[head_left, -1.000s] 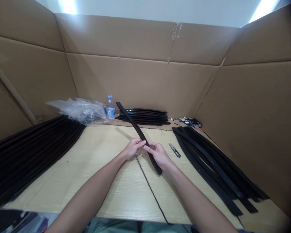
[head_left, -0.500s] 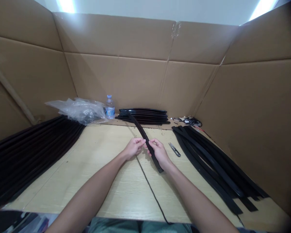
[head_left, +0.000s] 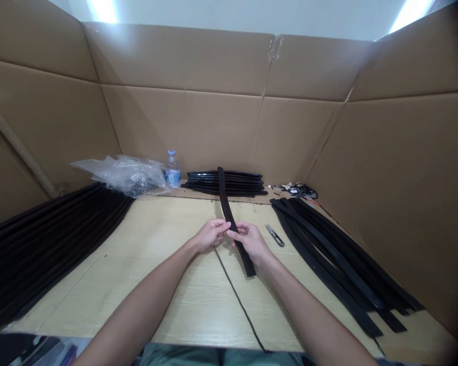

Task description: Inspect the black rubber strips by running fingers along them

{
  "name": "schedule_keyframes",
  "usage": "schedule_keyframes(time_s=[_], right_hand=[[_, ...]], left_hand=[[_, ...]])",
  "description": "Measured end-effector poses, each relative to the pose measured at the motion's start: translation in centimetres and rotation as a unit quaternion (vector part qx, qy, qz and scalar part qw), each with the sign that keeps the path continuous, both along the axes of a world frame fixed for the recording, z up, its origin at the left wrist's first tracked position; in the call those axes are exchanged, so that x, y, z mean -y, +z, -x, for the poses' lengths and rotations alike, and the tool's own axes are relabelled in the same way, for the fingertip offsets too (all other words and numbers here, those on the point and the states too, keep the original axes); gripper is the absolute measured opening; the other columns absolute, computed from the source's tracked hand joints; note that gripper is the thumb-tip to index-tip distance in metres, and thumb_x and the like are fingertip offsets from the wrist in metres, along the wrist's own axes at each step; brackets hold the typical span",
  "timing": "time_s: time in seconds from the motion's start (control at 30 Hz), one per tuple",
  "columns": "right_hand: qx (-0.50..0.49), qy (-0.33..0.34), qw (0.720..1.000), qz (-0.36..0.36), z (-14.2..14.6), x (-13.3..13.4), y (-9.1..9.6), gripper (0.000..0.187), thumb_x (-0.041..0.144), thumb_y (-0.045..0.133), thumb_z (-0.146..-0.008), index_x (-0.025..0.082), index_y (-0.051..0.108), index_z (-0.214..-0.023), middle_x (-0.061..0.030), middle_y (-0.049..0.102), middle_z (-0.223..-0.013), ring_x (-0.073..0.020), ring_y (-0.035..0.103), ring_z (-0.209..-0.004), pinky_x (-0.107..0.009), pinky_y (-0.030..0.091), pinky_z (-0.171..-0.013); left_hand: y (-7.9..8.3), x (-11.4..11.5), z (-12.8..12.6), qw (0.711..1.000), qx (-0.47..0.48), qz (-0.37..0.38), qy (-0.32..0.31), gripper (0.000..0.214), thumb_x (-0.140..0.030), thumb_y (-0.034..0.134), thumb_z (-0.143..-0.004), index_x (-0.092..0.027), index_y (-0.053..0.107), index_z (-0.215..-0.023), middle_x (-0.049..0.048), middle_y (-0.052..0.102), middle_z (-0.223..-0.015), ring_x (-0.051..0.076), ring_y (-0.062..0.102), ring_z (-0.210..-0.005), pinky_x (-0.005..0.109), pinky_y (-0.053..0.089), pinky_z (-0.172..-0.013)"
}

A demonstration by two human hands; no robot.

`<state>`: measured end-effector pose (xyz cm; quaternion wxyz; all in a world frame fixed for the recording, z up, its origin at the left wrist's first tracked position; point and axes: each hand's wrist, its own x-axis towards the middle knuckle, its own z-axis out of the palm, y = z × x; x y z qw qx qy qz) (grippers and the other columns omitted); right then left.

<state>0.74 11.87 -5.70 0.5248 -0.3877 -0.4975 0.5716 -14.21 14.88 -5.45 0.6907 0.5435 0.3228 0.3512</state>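
Observation:
A long black rubber strip (head_left: 224, 199) is held above the middle of the wooden table (head_left: 156, 264). My left hand (head_left: 209, 235) pinches its middle from the left. Wrapped round the same stretch from the right is my right hand (head_left: 251, 241), and the two hands' fingertips meet on the strip. The strip's far end points toward the back wall, and its near end sticks out below my right hand. A thin black cord (head_left: 236, 295) runs from under my hands to the table's near edge.
Small snips (head_left: 275, 236) lie just right of my right hand. Piles of black strips lie at left (head_left: 49, 239), right (head_left: 336, 254) and back centre (head_left: 232, 182). A water bottle (head_left: 173, 170) and a crumpled plastic bag (head_left: 122, 173) stand at the back left. Cardboard walls enclose the table.
The strip's far end has swung from the left toward the right, so it now points almost straight away. Both hands have kept their grip and barely shifted.

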Motion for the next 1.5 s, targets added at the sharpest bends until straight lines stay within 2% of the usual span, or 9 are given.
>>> schedule_keyframes(time_s=[0.2,0.37,0.5,0.63,0.83,1.0,1.1,1.2,1.5], right_hand=[[-0.028,0.033,0.999,0.022,-0.1,0.5,0.9,0.042,0.037,0.073,-0.064,0.02,0.042,-0.087,-0.0003,0.065,-0.068,-0.0094,0.052,-0.044,-0.017,0.036,-0.036],[-0.079,0.049,0.993,0.073,-0.4,0.4,1.5,0.023,0.035,0.062,-0.075,0.019,0.048,-0.085,-0.0038,0.065,-0.072,-0.0098,0.055,-0.053,-0.018,0.04,-0.044],[-0.112,0.049,0.988,0.09,-0.6,0.4,1.6,0.027,0.026,0.066,-0.072,0.02,0.053,-0.095,-0.0033,0.064,-0.078,-0.0103,0.055,-0.057,-0.019,0.042,-0.047],[-0.081,0.028,0.993,0.083,-0.3,0.6,1.5,0.041,0.025,0.072,-0.066,0.019,0.056,-0.103,-0.0008,0.061,-0.072,-0.0088,0.051,-0.05,-0.021,0.042,-0.047],[-0.029,0.034,0.998,0.035,0.0,0.5,0.9,0.032,0.027,0.076,-0.061,0.011,0.064,-0.086,-0.0015,0.061,-0.069,-0.0073,0.052,-0.053,-0.019,0.044,-0.051],[-0.039,0.05,0.998,0.022,0.1,0.6,0.8,0.042,0.033,0.076,-0.06,0.018,0.05,-0.089,-0.0008,0.064,-0.071,-0.0111,0.057,-0.05,-0.024,0.047,-0.048],[-0.021,0.038,0.999,0.013,0.1,0.5,0.9,0.039,0.04,0.07,-0.066,0.02,0.045,-0.09,-0.0015,0.065,-0.073,-0.0099,0.054,-0.046,-0.019,0.04,-0.039],[-0.011,0.021,1.0,0.006,0.0,0.0,1.0,0.036,0.044,0.064,-0.071,0.018,0.051,-0.092,-0.0019,0.065,-0.072,-0.0082,0.05,-0.045,-0.018,0.036,-0.038],[0.048,-0.027,0.998,0.007,0.1,0.0,1.1,0.043,0.035,0.072,-0.061,0.012,0.061,-0.097,-0.0016,0.065,-0.066,-0.0096,0.051,-0.049,-0.022,0.038,-0.048]], left_hand=[[0.0,0.1,-0.1,1.0,-0.001,0.003,-0.004,0.04,-0.05,0.057,-0.071,-0.011,0.047,-0.072,-0.0066,0.038,-0.046,-0.003,0.019,-0.032,0.015,0.007,-0.035],[-0.1,0.0,-0.2,1.0,0.01,0.003,0.019,0.04,-0.05,0.056,-0.071,-0.012,0.046,-0.072,-0.008,0.034,-0.048,-0.003,0.018,-0.033,0.015,0.006,-0.036],[-0.1,0.0,-0.2,0.999,0.012,0.004,0.033,0.04,-0.05,0.056,-0.071,-0.013,0.044,-0.072,-0.0102,0.023,-0.047,-0.003,0.017,-0.033,0.014,0.007,-0.036],[-0.1,0.1,-0.2,1.0,0.007,0.002,0.024,0.039,-0.05,0.057,-0.07,-0.013,0.045,-0.076,-0.01,0.025,-0.046,-0.002,0.019,-0.033,0.014,0.008,-0.036],[-0.1,0.2,-0.2,1.0,-0.006,-0.002,0.011,0.041,-0.051,0.058,-0.07,-0.012,0.045,-0.072,-0.0102,0.026,-0.043,-0.003,0.017,-0.033,0.014,0.008,-0.037],[-0.1,0.2,-0.1,1.0,-0.011,-0.01,0.003,0.042,-0.052,0.057,-0.07,-0.01,0.048,-0.074,-0.0063,0.041,-0.046,-0.003,0.022,-0.032,0.014,0.008,-0.035],[-0.2,0.1,-0.2,1.0,-0.01,-0.01,0.014,0.042,-0.052,0.057,-0.07,-0.012,0.045,-0.069,-0.0068,0.038,-0.046,-0.003,0.022,-0.031,0.015,0.008,-0.035],[-0.2,0.0,-0.3,1.0,-0.008,-0.008,0.024,0.041,-0.052,0.057,-0.07,-0.012,0.046,-0.072,-0.0075,0.035,-0.045,-0.003,0.02,-0.031,0.015,0.007,-0.035],[-0.2,-0.1,-0.2,1.0,0.0,0.003,0.024,0.042,-0.052,0.056,-0.07,-0.014,0.039,-0.066,-0.0093,0.025,-0.045,-0.002,0.017,-0.033,0.015,0.006,-0.037]])
